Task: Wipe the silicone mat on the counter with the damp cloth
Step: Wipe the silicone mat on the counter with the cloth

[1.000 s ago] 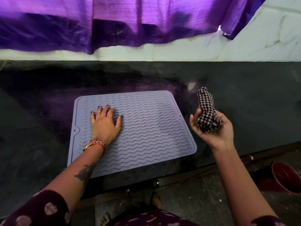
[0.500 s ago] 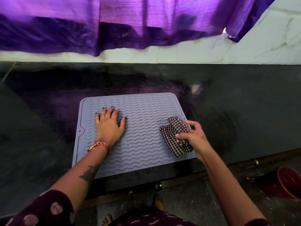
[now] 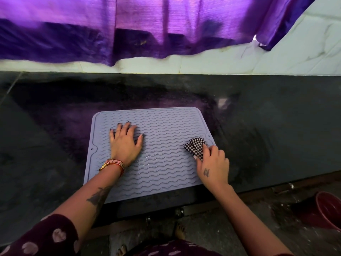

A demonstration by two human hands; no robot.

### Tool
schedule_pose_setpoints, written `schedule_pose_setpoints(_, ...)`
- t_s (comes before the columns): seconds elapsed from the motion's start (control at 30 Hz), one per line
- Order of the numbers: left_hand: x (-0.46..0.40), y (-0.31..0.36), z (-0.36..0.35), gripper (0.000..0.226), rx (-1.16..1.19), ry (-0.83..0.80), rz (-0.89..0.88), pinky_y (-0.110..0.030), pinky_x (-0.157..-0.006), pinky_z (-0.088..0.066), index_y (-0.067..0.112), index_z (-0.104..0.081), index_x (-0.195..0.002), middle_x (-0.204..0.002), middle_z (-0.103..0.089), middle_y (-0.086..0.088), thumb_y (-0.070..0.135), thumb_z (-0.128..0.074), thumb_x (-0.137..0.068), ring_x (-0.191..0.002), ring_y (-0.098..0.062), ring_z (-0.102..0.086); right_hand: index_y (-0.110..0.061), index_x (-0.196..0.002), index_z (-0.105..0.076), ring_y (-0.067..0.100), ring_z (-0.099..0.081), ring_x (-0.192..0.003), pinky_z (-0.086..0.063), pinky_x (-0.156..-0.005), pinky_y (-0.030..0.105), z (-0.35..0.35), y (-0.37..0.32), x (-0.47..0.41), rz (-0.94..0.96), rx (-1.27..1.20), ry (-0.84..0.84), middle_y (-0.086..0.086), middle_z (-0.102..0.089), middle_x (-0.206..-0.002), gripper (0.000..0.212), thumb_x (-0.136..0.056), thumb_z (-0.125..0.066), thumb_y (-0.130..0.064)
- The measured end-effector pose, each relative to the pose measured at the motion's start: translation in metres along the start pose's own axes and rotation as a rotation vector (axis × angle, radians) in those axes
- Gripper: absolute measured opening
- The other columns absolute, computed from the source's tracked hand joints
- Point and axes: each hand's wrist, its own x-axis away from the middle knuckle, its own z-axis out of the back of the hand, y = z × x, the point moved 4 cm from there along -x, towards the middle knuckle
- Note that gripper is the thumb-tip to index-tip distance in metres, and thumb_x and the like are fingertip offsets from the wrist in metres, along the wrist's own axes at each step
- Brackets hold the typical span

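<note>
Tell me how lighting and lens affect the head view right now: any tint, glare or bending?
Head view: purple light through the curtain tints the counter behind the mat; no harsh glare; wide-angle lens bends the edges; both hands, left and right with the cloth, look sharp.

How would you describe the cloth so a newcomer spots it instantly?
On the dark counter lies a ridged grey-blue silicone mat. At its right edge, the right hand grips a bunched cloth. It is the only black-and-white checked thing there.

Ridged grey mat flat on counter; checkered cloth bunched at right edge.
</note>
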Motion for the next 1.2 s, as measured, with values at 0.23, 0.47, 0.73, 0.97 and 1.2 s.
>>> schedule_pose_setpoints(0.23, 0.011, -0.045, 0.043, 0.050, 0.138, 0.103, -0.003, -0.050, -0.115, -0.015, 0.013, -0.044, -0.137, -0.149, -0.033, -0.013, 0.029, -0.056, -0.091, -0.137, -0.033, -0.027, -0.016, -0.137, -0.041, 0.031, -0.051, -0.098, -0.044, -0.071, 0.038, 0.013, 0.015, -0.017, -0.092, -0.216, 0.089, 0.014, -0.052, -0.113, 0.046, -0.093, -0.048, -0.031)
schedule_pose_setpoints(0.47, 0.034, -0.122, 0.064, 0.068, -0.009, 0.127, 0.180, -0.054, -0.113, -0.015, 0.007, -0.051, -0.131, -0.144, -0.040, -0.019, 0.049, -0.040, -0.080, -0.136, -0.039, -0.029, -0.014, -0.130, -0.049, 0.033, -0.049, -0.099, -0.045, -0.073, 0.041, -0.004, 0.009, -0.029, -0.034, -0.136, -0.006, 0.016, -0.049, -0.115, 0.045, -0.088, -0.056, -0.027)
schedule_pose_setpoints(0.73, 0.042, -0.131, 0.059, 0.084, -0.046, 0.146, 0.196, -0.051, -0.113, -0.011, 0.005, -0.053, -0.129, -0.141, -0.044, -0.019, 0.067, -0.027, -0.078, -0.136, -0.038, -0.030, -0.015, -0.135, -0.045, 0.036, -0.046, -0.100, -0.041, -0.080, 0.046, -0.012, -0.012, -0.059, 0.001, -0.035, 0.013, 0.018, -0.048, -0.121, 0.049, -0.090, -0.053, -0.031)
schedule_pose_setpoints(0.97, 0.040, -0.131, 0.057, 0.080, -0.073, 0.156, 0.178, -0.052, -0.113, -0.012, 0.004, -0.054, -0.127, -0.140, -0.046, -0.019, 0.063, -0.028, -0.079, -0.135, -0.038, -0.031, -0.018, -0.131, -0.047, 0.034, -0.047, -0.108, -0.044, -0.083, 0.041, 0.007, 0.000, -0.109, -0.087, -0.258, 0.059, 0.015, -0.048, -0.121, 0.040, -0.093, -0.048, -0.030)
schedule_pose_setpoints(1.2, 0.038, -0.131, 0.054, 0.080, -0.082, 0.163, 0.183, -0.051, -0.114, -0.011, 0.006, -0.052, -0.130, -0.142, -0.044, -0.017, 0.062, -0.024, -0.080, -0.137, -0.036, -0.028, -0.017, -0.134, -0.041, 0.040, -0.043, -0.112, -0.041, -0.090, 0.045, -0.010, -0.018, -0.131, -0.027, -0.097, -0.114, 0.019, -0.040, -0.128, 0.045, -0.093, -0.048, -0.033)
